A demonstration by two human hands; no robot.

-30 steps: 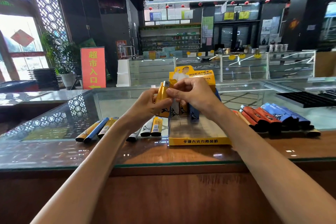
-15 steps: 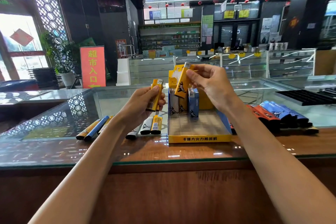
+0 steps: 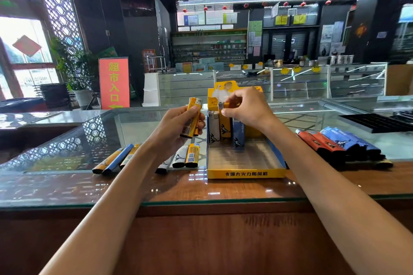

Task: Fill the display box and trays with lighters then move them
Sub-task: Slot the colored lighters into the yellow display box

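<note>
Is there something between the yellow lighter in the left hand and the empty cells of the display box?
Nothing visible blocks it. The yellow lighter in the left hand is beside the display box, whose front cells lie open. Only the right hand, pinching a standing lighter, is over the back row.

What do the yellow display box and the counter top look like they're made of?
Display box: probably printed cardboard with a matte yellow finish, going by its thin flat walls and the printed lettering on the front lip. Its gridded insert looks like clear plastic, though that's uncertain. Counter top: a glossy glass sheet, with sharp reflections and a greenish edge, lying over wood-grain board, possibly veneer.
</note>
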